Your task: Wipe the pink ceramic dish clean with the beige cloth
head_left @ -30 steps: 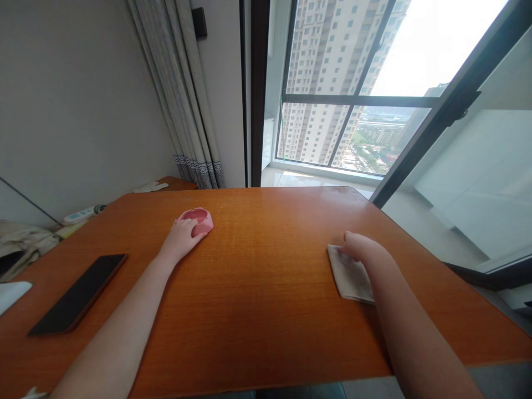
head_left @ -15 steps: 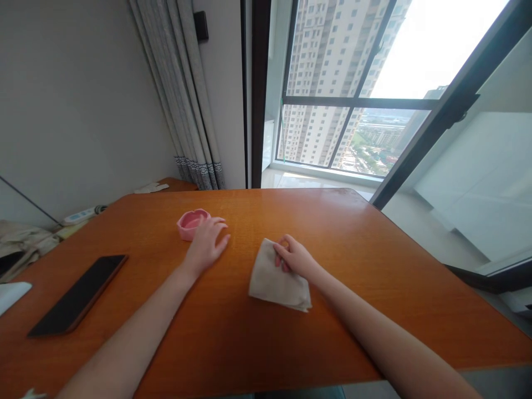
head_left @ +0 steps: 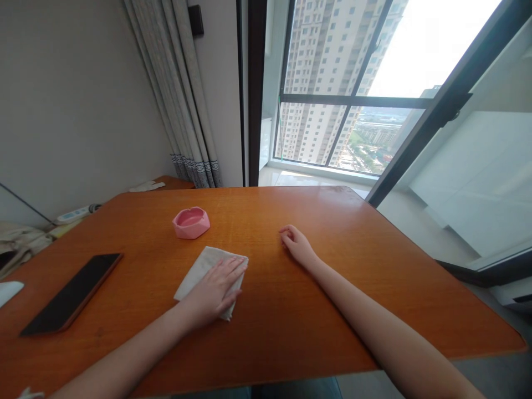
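On the wooden worktop [head_left: 266, 349] we have a pale folded cloth [head_left: 201, 270], our left hand [head_left: 216, 289] spread over it, our right hand [head_left: 297, 245] loosely curled, whether fully closed we cannot tell, and a pink ashtray [head_left: 192, 228] just beyond the cloth.

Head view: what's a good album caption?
Left hand spread over a folded cloth, a pink ashtray beyond it.

Pink dish [head_left: 191, 228], pale grey cloth [head_left: 199, 272], orange-brown tabletop [head_left: 270, 321] with wood grain.
Eight o'clock: black slab [head_left: 72, 293], reddish-brown edge. Between ten and eleven: grey curtain [head_left: 172, 72], dark-and-white wavy band near its hem.
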Demonstrator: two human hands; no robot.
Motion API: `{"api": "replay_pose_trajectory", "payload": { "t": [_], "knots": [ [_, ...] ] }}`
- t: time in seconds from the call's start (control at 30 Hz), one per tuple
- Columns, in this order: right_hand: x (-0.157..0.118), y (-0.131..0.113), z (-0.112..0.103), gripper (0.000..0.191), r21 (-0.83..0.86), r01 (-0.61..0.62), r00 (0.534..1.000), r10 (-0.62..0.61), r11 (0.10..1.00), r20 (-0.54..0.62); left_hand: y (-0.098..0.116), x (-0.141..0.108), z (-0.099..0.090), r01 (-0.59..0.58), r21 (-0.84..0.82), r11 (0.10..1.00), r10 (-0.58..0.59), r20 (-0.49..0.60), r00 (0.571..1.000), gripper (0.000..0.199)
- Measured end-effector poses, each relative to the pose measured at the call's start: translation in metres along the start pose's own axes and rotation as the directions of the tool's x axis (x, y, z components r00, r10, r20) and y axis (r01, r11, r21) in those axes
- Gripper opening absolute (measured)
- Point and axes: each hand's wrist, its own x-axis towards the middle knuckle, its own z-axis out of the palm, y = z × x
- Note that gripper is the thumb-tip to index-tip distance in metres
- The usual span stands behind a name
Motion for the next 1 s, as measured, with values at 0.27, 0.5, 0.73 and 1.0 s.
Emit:
{"api": "replay_pose_trajectory", "payload": {
  "t": [0.27,0.5,0.73,1.0],
  "knots": [
    [-0.008,-0.004,0.010,0.017,-0.240,0.051,0.998,-0.058,0.969,-0.025,-0.092,-0.086,-0.032,0.318,0.142,0.937,-0.303,-0.120,0.945,0.057],
    [-0.005,-0.004,0.017,0.016,-0.275,0.002,0.999,-0.014,0.961,-0.043,-0.105,-0.085,-0.042,0.413,0.107,0.904,-0.382,-0.230,0.895,0.053],
    [0.011,-0.014,0.072,0.030,0.143,-0.017,0.997,0.028,0.990,-0.078,-0.029,0.018,-0.035,0.260,-0.117,0.959,-0.276,-0.157,0.948,0.031],
    [0.010,-0.013,0.058,0.038,0.045,0.188,0.977,-0.191,0.981,0.092,0.007,0.131,0.004,-0.004,-0.263,0.965,-0.032,-0.131,0.991,0.023]
  ]
}}
